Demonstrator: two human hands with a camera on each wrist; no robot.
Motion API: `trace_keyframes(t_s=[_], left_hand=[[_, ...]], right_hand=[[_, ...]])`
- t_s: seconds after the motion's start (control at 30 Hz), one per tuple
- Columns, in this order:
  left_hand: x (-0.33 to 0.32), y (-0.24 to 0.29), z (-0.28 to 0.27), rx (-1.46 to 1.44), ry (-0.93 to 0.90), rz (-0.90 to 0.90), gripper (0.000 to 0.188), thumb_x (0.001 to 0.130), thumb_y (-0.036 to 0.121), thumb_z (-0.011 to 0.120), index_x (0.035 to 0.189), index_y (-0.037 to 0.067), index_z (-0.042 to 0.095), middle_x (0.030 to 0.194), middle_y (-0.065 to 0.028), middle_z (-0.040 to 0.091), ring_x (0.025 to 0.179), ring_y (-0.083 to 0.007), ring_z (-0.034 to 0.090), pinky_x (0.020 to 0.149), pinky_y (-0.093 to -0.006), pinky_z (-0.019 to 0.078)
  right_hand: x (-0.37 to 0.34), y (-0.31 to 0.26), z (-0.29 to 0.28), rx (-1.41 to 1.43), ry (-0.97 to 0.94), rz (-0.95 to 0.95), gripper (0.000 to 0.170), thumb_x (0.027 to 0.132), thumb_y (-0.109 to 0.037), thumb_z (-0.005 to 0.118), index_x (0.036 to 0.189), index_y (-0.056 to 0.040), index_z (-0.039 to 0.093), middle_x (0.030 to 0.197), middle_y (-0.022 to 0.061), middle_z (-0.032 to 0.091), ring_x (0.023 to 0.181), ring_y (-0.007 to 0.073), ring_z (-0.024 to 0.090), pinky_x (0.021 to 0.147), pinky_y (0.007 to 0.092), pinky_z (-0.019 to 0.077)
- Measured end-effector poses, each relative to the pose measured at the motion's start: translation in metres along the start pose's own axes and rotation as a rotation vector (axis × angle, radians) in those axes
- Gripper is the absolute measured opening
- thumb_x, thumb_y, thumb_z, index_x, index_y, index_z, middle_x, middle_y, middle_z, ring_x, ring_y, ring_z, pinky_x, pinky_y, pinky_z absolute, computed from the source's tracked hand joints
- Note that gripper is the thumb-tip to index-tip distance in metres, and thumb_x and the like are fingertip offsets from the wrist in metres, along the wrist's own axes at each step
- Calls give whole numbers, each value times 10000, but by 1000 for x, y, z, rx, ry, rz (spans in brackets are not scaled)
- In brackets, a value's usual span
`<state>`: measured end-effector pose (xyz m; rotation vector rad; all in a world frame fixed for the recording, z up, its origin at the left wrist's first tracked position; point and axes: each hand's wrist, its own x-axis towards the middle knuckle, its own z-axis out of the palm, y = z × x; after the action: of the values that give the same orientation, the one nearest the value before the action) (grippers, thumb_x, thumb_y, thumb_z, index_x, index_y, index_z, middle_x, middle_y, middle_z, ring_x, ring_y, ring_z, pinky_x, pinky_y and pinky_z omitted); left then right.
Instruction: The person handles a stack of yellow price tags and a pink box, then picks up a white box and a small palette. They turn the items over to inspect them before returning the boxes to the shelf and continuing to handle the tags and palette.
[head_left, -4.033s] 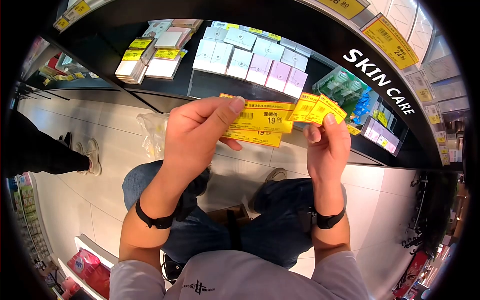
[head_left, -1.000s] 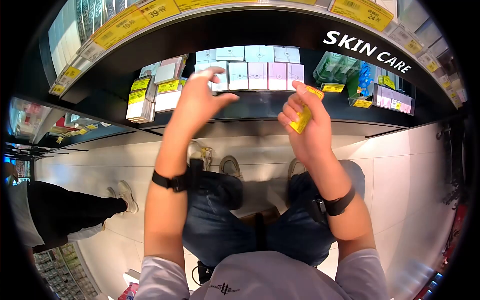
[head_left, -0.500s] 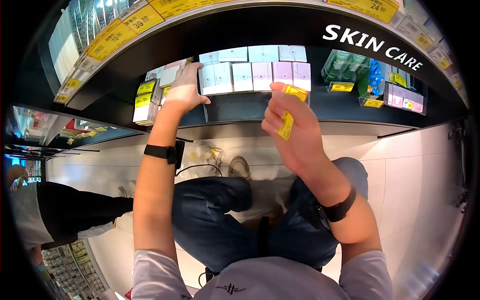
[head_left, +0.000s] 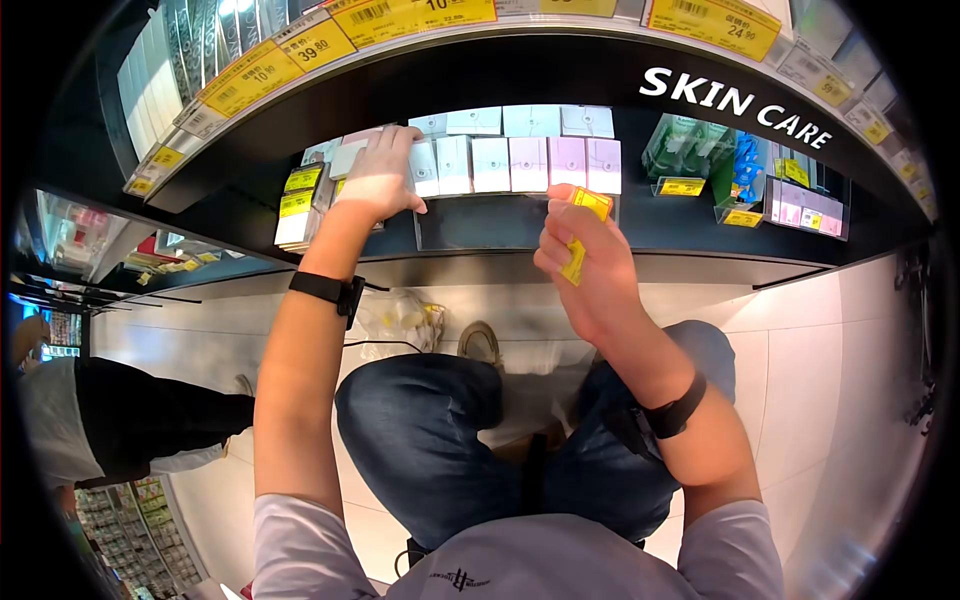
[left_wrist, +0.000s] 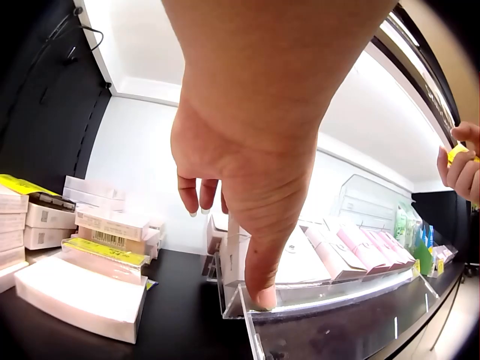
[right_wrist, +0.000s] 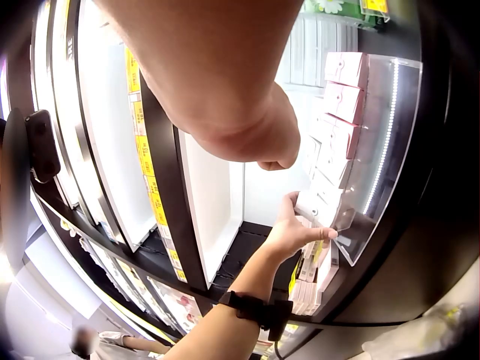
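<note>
My left hand (head_left: 378, 180) reaches onto the lower shelf and spans the left end of a clear acrylic display tray (head_left: 470, 228). In the left wrist view its thumb (left_wrist: 262, 291) presses at the tray's front left corner, while the other fingers stretch toward the back. White and pink boxes (head_left: 490, 165) with string-tie fronts stand in rows in that tray. My right hand (head_left: 592, 265) is held in front of the shelf, fingers curled round yellow price tags (head_left: 575, 262). The palm and fingers hide part of the tags.
Stacks of white boxes with yellow tags (head_left: 300, 205) sit left of the tray. Green packs (head_left: 685, 148) in an acrylic holder stand to its right. A shelf lip with price labels (head_left: 265, 78) overhangs above. On the floor lie a plastic bag (head_left: 400, 322) and another person (head_left: 160, 410) stands left.
Four seconds ago my left hand held large price tags; those have left it. It has since moved, empty, to the tray's left end. My right hand keeps its tags, turned inward.
</note>
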<state>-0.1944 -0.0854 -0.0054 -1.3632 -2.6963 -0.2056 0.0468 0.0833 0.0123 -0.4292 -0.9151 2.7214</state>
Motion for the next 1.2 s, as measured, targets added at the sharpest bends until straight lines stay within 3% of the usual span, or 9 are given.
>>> trace_keyframes(t_s=[0.23,0.3,0.53,0.7,0.8,0.93,1.03,1.1,1.2], left_hand=[[-5,-15,1,-362,-61,-194,649,713,179,825,1250,64,478,1160,-174,579,1037,-346,579,876,-381,481],[-14,-23,-8,-476,38,-223,458,837,160,736,1220,46,512,987,-104,621,839,-176,615,783,-299,522],[-143,45,-72,-1874,154,-268,594,860,338,730,1297,43,456,1028,-66,595,899,-145,571,760,-259,483],[-173,79,-82,-1768,88,-240,624,830,319,768,1305,52,463,1057,-43,598,975,-137,579,849,-277,474],[-176,87,-84,-1663,88,-234,495,877,129,700,1320,54,492,1138,-46,608,1038,-109,569,932,-283,453],[-174,94,-88,-814,423,-152,925,521,237,914,1347,77,528,1284,-56,557,1128,-185,531,887,-322,458],[-169,110,-91,-620,414,-123,944,521,250,915,1365,96,521,1294,-70,556,1137,-195,525,908,-312,447],[-169,107,-81,-693,419,-148,951,522,249,919,1367,78,517,1298,-69,561,1151,-181,522,948,-319,434],[-169,107,-69,-1543,421,-160,912,646,255,866,1405,-8,435,1297,-118,560,1157,-180,537,956,-312,442]], right_hand=[[3,0,3,-16,-11,11,182,864,-127,651,1015,-99,552,725,-47,431,601,57,389,565,237,343],[2,-2,9,-45,44,5,179,856,-116,653,1000,-103,547,715,-53,419,591,56,378,556,237,333],[10,14,16,-272,-285,285,224,905,-245,654,1025,-91,543,834,6,552,587,63,384,542,226,332],[-4,48,36,68,-817,781,504,921,-474,614,1199,-58,547,1103,149,652,639,61,492,554,197,383],[-13,45,56,-79,-760,656,537,916,-426,640,1257,-30,519,1089,129,654,758,83,580,565,205,414],[-8,50,58,-192,-595,518,493,886,-375,693,1207,-28,553,1052,115,678,777,83,604,560,198,426],[-9,47,62,-286,-511,474,503,865,-372,721,1190,-23,562,1029,117,682,741,87,610,556,203,432],[-10,48,61,-251,-491,453,489,883,-369,699,1198,-24,557,1036,126,683,678,66,552,527,215,391],[3,38,46,-191,-619,583,381,915,-351,657,1120,-42,566,1022,133,682,631,68,500,528,224,366]])
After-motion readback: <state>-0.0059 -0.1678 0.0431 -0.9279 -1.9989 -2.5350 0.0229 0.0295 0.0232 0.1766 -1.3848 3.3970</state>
